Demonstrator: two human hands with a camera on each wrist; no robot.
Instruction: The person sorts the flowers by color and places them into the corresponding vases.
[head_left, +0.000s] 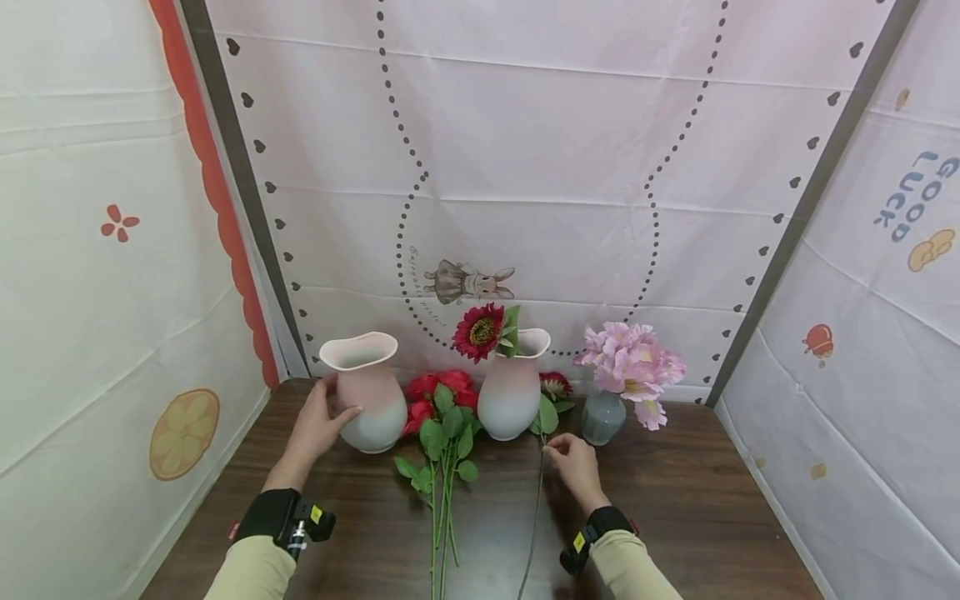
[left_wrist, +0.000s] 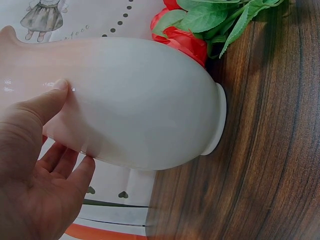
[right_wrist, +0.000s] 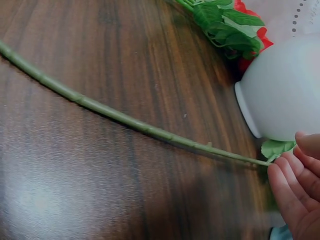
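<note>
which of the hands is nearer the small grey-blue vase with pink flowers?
Right. The right hand is just left and in front of that small grey-blue vase; the left hand is far left of it, holding the leftmost pink-and-white vase.

Head view: bright, even, diffuse light; backdrop [head_left: 540, 133] pale, fine detail slightly soft. Side panels [head_left: 82, 317] splay toward the frame edges, wide-angle look. Left wrist view: dimmer, muted; small white glints on vase [left_wrist: 150, 100], soft shadow on it beside left hand [left_wrist: 45, 195]. Right wrist view: whitish glare on tabletop [right_wrist: 150, 200] at lower left; dark shade near right hand [right_wrist: 300, 185]; narrow shadow along stem [right_wrist: 115, 114]. Wood grain legible.
</note>
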